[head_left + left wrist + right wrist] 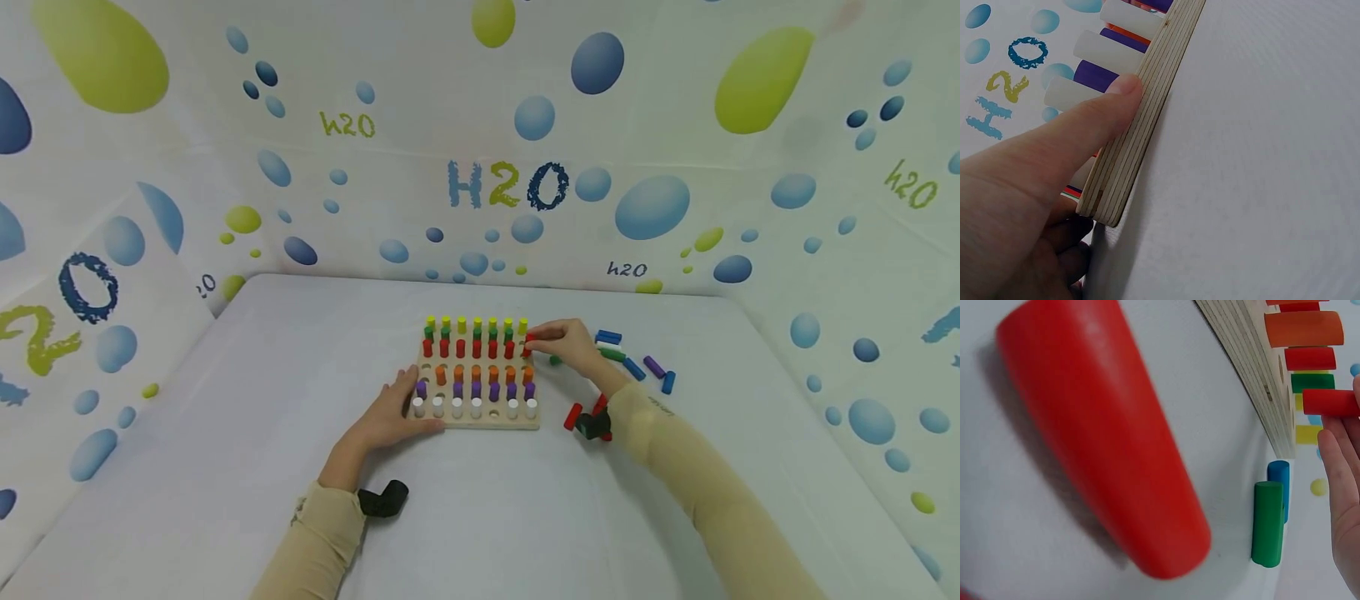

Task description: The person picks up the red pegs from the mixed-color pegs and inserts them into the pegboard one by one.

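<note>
Red peg [1329,402], pinched between my right hand's [573,346] fingers at the pegboard's [480,423] right edge, could knock its neighbouring red peg [510,350] if tilted, though my left hand [384,418] grips the board's corner.

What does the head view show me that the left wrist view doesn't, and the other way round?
Only the head view: the right hand pinching a red peg at the board's right side, the row of yellow pegs, and loose blue pegs on the table.

Only the left wrist view: the thin wooden layers in the edge of the pegboard.

Both: the left hand holding the board's near-left corner, with white pegs and purple pegs standing in it.
</note>
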Demonstrator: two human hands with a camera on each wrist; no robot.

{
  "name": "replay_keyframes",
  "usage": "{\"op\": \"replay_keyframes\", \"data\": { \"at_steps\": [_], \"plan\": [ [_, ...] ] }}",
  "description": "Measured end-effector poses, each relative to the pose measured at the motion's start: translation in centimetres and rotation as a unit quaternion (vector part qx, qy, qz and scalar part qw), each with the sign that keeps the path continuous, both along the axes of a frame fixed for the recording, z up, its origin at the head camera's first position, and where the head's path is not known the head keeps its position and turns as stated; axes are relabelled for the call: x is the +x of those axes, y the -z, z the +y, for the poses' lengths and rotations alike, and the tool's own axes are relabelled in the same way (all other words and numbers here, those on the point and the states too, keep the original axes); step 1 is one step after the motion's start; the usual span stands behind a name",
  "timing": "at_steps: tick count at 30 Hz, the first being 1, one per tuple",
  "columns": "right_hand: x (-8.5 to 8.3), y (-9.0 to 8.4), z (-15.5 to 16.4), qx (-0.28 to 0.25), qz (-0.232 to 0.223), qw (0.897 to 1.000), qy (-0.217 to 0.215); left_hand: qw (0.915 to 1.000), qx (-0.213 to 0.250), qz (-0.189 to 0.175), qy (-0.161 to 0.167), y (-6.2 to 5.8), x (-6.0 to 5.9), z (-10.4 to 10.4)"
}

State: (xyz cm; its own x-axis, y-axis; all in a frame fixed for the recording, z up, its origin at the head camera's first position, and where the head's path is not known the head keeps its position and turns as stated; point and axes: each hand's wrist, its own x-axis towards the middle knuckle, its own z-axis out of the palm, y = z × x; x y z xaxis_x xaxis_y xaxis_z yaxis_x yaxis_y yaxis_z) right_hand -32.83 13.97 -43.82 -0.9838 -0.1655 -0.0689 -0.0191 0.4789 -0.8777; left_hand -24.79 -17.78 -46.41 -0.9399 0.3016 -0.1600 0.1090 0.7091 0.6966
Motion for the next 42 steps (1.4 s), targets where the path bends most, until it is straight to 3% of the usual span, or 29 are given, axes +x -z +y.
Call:
{"op": "replay_keyframes", "data": {
  "at_steps": [23, 26, 31, 33, 42],
  "plan": [
    [-0.2, 1.2, -0.2, -0.016, 0.004, 1.000, -0.003, 0.9999, 0.003, 0.008, 0.009, 0.1, -0.1, 0.1],
    [0.4, 0.4, -0.4, -0.025, -0.002, 1.000, -0.007, 0.9999, 0.004, 0.009, 0.011, 0.1, -0.1, 0.1],
    [0.5, 0.2, -0.5, -0.023, -0.002, 1.000, -0.004, 0.9999, 0.004, 0.006, 0.010, 0.0, -0.1, 0.1],
    [0.0, 0.8, -0.2, -0.022, 0.004, 1.000, -0.002, 0.9999, 0.003, 0.005, 0.010, -0.1, -0.1, 0.0],
    [0.6, -0.2, 0.6, -0.033, 0.011, 0.999, -0.012, 1.0000, 0.003, 0.002, 0.008, 0.1, -0.1, -0.1]
  ]
}}
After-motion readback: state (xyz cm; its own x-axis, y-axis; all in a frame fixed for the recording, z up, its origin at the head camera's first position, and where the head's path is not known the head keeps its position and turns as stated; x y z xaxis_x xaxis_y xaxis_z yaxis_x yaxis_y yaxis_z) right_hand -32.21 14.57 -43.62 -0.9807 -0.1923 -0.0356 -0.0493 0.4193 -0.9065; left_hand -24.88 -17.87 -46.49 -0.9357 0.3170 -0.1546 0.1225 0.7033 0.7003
